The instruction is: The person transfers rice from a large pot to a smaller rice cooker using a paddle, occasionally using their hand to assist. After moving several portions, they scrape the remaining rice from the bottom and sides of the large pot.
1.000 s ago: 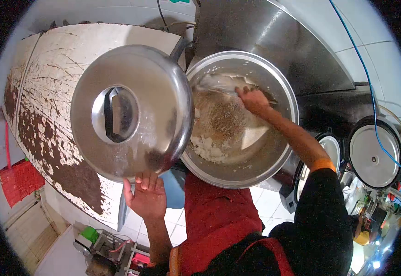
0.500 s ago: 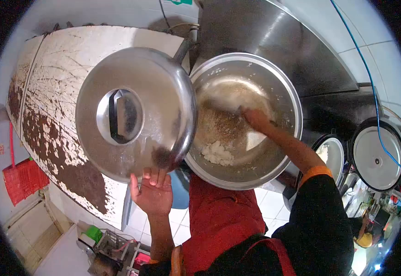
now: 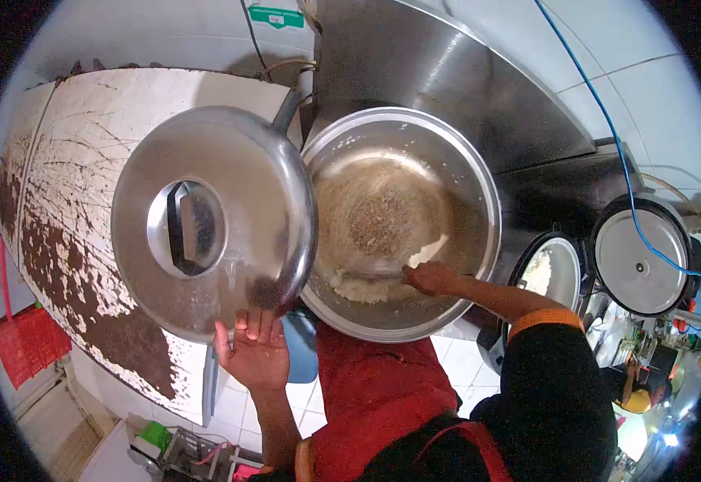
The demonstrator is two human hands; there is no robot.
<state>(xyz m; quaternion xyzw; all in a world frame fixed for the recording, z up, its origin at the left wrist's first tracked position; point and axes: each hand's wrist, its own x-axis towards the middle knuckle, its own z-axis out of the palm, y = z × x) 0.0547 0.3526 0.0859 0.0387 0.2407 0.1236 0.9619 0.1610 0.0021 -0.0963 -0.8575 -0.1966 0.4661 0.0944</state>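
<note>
A large metal pot (image 3: 472, 189) stands open at the centre, its bottom browned, with a small heap of white rice (image 3: 360, 289) low on the near side and loose grains on its wall. Inside it, my right hand (image 3: 432, 278) is closed round the end of a blurred utensil (image 3: 370, 273) that lies across the rice. A big steel lid (image 3: 246, 193) with a dark handle stands left of the pot, overlapping its rim. At the lid's near edge my left hand (image 3: 259, 353) is palm up, fingers apart, its fingertips at the metal.
A worn white surface with peeling patches (image 3: 85, 161) spreads behind the lid. To the right are an open rice cooker (image 3: 555, 277) holding rice and its raised lid (image 3: 639, 253). A blue cable (image 3: 607, 112) hangs there. A red basket (image 3: 30, 344) is far left; another person (image 3: 635, 390) is far right.
My right hand has swept the utensil from the middle of the pot toward the near side, over the rice. The whole view has shifted, while my left hand stays at the lid.
</note>
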